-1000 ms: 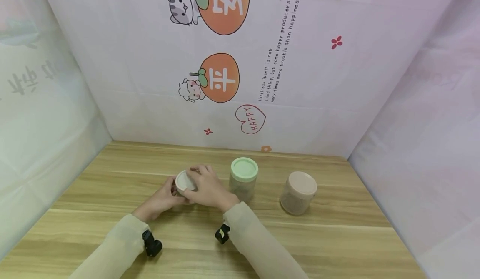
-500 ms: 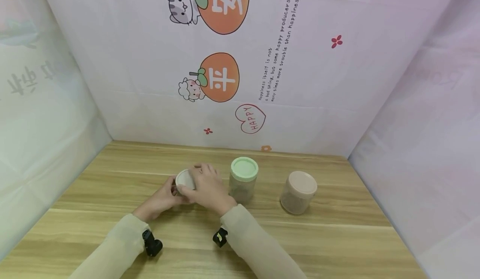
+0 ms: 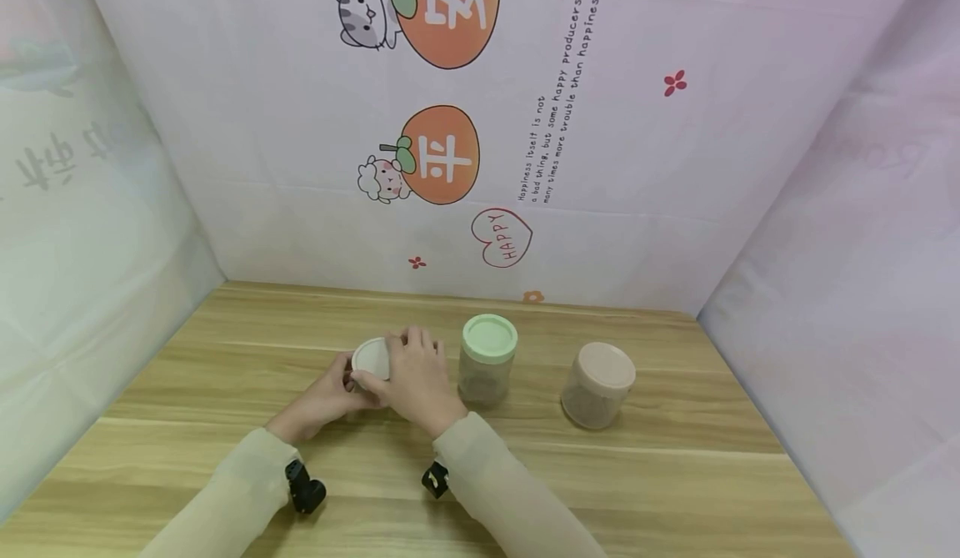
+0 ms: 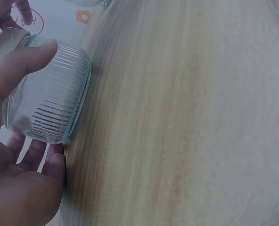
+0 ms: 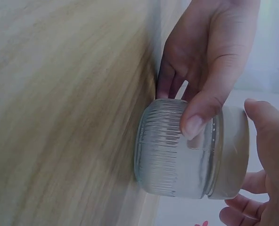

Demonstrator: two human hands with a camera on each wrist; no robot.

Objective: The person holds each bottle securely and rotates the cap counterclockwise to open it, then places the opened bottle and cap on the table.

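A short ribbed glass jar [image 5: 165, 150] stands upright on the wooden table, capped by a white lid [image 3: 371, 359]. My left hand [image 3: 326, 399] grips the jar's glass side; in the left wrist view its thumb lies along the glass and its fingers curl round the other side. From above and to the right, my right hand [image 3: 422, 381] holds the lid by its edge, thumb on the near side and fingers on the far side. In the right wrist view the lid [image 5: 233, 153] sits on the jar's mouth.
Right of the hands stands a taller clear jar with a green lid [image 3: 489, 338]. Farther right is a clear jar with a beige-pink lid [image 3: 606, 367]. A printed white cloth [image 3: 600, 233] hangs behind the wooden table [image 3: 675, 491], with cloth on both sides too.
My right hand has turned on the lid, its wrist and sleeve swinging a little to the left. My left hand and the jar have stayed in place.
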